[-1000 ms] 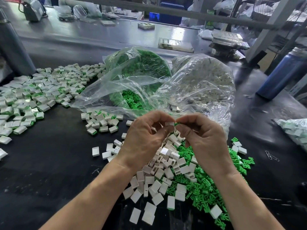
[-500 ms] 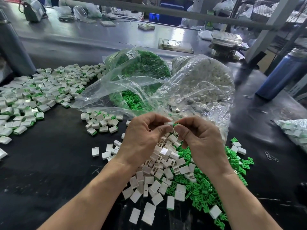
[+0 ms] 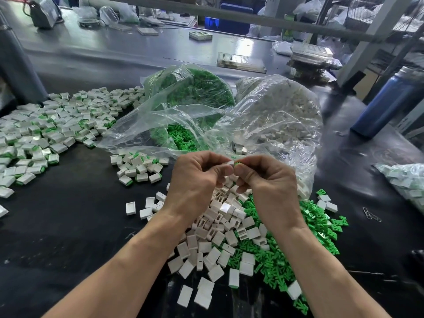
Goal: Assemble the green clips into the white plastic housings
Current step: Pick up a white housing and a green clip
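A small white housing (image 3: 229, 162) is pinched by the fingertips of the left hand (image 3: 195, 180), and a green clip (image 3: 237, 163) is pinched by the fingertips of the right hand (image 3: 268, 182). The two little parts are held end to end, touching, up in the air above the table (image 3: 68, 226). The fingers of both hands are curled tight around their parts. Right under the hands, a pile of loose white housings (image 3: 218, 232) is seen on the black table. Just beside it, on the right, a pile of loose green clips (image 3: 298, 244) is spread out. Behind the hands, two clear plastic bags are lying open: one bag of green clips (image 3: 190, 97) and one bag of white housings (image 3: 282, 115). Near the left hand, a small group of finished pieces (image 3: 137, 167), white with green ends, is gathered. A much bigger heap of finished pieces (image 3: 50, 129) is laid out far to the left. A blue bottle (image 3: 387, 104) is stood at the right, well apart from the piles.
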The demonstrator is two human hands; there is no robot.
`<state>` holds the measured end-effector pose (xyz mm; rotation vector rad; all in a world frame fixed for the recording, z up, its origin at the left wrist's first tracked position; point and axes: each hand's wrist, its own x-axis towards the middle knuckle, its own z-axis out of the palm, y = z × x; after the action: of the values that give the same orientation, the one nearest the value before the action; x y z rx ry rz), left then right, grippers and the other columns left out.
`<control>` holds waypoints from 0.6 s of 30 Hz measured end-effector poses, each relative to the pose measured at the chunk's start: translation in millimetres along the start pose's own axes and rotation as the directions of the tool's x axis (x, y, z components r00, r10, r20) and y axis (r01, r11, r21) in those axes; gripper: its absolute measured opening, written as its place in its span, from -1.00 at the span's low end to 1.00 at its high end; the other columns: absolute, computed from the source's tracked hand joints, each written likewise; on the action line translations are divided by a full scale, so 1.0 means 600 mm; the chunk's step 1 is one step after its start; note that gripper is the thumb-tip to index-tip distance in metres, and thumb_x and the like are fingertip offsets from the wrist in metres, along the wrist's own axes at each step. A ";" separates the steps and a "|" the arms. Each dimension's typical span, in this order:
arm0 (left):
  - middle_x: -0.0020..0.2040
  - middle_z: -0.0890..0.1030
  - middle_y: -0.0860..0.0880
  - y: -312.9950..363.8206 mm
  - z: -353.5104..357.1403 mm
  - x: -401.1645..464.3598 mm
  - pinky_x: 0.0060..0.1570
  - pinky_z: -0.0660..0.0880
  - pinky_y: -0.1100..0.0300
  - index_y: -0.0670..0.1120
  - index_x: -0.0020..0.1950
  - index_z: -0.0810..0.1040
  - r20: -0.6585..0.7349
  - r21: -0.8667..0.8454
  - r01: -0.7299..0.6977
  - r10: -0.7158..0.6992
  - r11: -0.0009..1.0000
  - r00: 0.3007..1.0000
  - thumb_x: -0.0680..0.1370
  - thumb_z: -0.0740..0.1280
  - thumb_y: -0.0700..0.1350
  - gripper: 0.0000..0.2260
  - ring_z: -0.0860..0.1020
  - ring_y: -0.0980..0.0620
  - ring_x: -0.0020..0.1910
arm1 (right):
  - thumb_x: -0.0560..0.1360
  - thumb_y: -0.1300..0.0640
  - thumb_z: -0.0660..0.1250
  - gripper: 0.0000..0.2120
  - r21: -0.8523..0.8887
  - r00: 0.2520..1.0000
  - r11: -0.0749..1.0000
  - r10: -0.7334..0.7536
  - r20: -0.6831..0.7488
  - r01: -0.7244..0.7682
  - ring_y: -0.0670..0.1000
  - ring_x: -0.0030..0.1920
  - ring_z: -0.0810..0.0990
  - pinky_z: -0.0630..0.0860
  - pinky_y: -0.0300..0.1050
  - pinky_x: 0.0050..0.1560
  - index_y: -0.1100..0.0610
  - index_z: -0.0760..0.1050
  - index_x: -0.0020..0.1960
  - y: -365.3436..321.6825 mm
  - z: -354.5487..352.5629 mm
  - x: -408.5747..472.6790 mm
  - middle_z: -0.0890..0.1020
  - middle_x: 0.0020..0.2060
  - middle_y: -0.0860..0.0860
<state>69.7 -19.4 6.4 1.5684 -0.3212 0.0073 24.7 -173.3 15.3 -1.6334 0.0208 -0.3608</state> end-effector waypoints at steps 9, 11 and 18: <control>-0.15 0.71 0.12 0.006 0.000 0.000 -0.14 0.57 0.32 0.00 -0.03 0.67 0.072 0.089 -0.079 0.072 0.993 0.995 0.57 0.48 -0.20 -0.91 0.64 0.22 -0.18 | 0.61 0.26 0.38 -0.86 0.060 1.000 0.998 0.025 -0.003 -0.025 0.04 -0.29 0.65 0.63 -0.17 -0.30 0.14 0.71 0.07 0.000 -0.008 -0.001 0.73 -0.22 0.12; -0.09 0.71 0.07 0.004 0.001 0.001 -0.02 0.61 0.17 0.02 -0.01 0.66 0.070 0.100 -0.072 0.065 0.992 0.995 0.57 0.48 -0.16 -0.92 0.66 0.12 -0.07 | 0.67 0.18 0.31 -0.82 0.093 0.998 0.994 0.058 0.002 -0.058 0.06 -0.28 0.65 0.62 -0.12 -0.35 0.16 0.68 0.12 -0.005 -0.008 -0.001 0.74 -0.16 0.15; 0.12 0.63 0.16 0.005 0.012 0.003 0.10 0.63 -0.03 0.09 -0.05 0.69 0.121 0.066 -0.092 0.084 0.994 0.989 0.54 0.52 -0.10 -0.91 0.65 0.02 0.02 | 0.72 -0.21 0.08 -0.38 0.046 0.985 0.987 0.147 0.088 -0.151 0.10 -0.44 0.50 0.40 -0.12 -0.51 0.15 0.66 -0.22 -0.013 0.004 -0.009 0.64 -0.38 0.16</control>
<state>69.7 -26.5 9.4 1.6279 -0.4878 -0.0050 18.4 -168.8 21.7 -1.5826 0.0689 -0.1759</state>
